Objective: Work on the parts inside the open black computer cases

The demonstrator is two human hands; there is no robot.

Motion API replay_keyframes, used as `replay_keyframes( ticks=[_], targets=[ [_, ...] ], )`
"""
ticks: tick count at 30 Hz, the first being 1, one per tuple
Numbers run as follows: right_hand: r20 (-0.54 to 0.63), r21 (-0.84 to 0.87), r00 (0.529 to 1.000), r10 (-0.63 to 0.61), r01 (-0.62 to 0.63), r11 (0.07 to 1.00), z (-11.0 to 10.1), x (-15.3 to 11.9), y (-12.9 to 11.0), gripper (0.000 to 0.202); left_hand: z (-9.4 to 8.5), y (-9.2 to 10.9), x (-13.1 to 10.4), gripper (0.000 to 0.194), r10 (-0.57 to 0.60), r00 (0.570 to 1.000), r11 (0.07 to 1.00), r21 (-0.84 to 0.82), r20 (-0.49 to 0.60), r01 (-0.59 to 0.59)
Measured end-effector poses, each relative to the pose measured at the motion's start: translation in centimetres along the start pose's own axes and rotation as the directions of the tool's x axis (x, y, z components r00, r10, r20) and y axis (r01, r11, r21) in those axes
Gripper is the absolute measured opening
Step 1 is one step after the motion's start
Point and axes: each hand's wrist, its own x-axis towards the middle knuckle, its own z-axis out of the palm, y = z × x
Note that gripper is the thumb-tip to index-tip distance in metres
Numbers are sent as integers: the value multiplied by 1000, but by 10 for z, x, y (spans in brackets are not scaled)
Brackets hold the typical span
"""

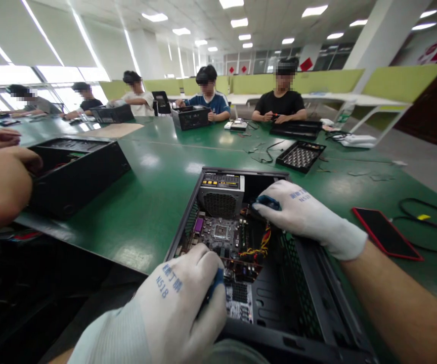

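Note:
An open black computer case [305, 283] lies on the green table in front of me. Inside it are a power supply [222, 196] at the far left, a motherboard [221, 232] and yellow, red and black wires [264, 243]. My left hand [184, 298], in a white glove with blue fingertips, is closed over the near left part of the motherboard; what its fingers hold, if anything, is hidden. My right hand [298, 210], gloved the same way, reaches over the right side of the case, its fingers closed near dark cables beside the power supply.
Left of my case, another person's bare arms [2, 177] reach into a second black case [85, 177]. A red-edged phone-like slab [387, 233] and black cables [427, 217] lie at the right. Beyond are a tray of screws or parts [301, 155] and several seated people.

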Motion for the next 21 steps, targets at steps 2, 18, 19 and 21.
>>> replay_keyframes(
  ticks=[2, 18, 19, 21],
  targets=[
    [-44, 59, 999, -3, 5, 998, 2, -5, 1, 42, -7, 0, 11, 18, 69, 995, 995, 68, 76, -75],
    [-134, 165, 991, -26, 48, 985, 7, -11, 2, 38, 72, -65, 161, 45, -290, 672, 910, 414, 682, -28],
    [-140, 162, 990, -34, 57, 985, 7, -12, 2, 38, 77, -68, 162, 51, -295, 666, 904, 426, 685, -37],
    [-141, 150, 988, -55, 77, 986, 8, -13, 3, 38, 85, -71, 163, 60, -302, 662, 896, 441, 686, -48]
  ],
)
